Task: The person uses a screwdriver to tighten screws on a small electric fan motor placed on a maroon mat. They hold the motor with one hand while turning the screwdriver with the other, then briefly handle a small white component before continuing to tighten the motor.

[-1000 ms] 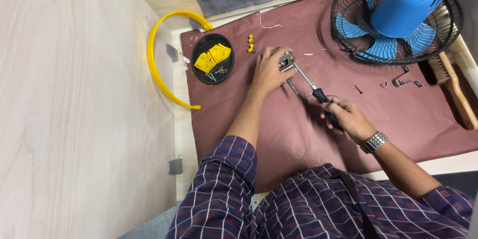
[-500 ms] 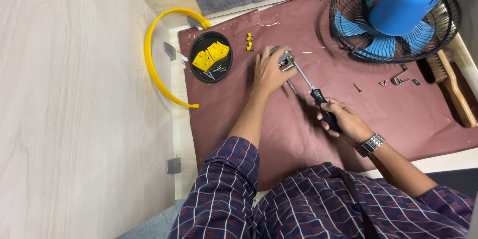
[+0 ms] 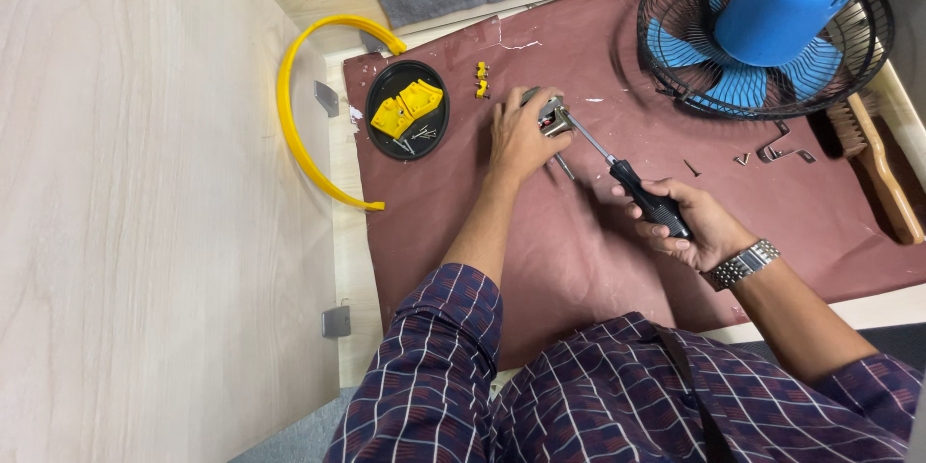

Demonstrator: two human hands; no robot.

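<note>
Right hand [image 3: 696,224] grips the screwdriver [image 3: 625,178], shaft slanting up-left into the metal part [image 3: 552,118] that the left hand [image 3: 519,135] clasps.

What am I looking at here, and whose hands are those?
The camera sits on a person's head and looks down, so these are that person's own hands. The left hand presses a small metal part onto a dark red mat. The right hand holds a screwdriver by its black handle, with the tip at that part. Around them lie a round black tray with yellow pieces and screws, a yellow curved band, a blue fan in a black wire cage, a wooden brush and some loose metal bits.
</note>
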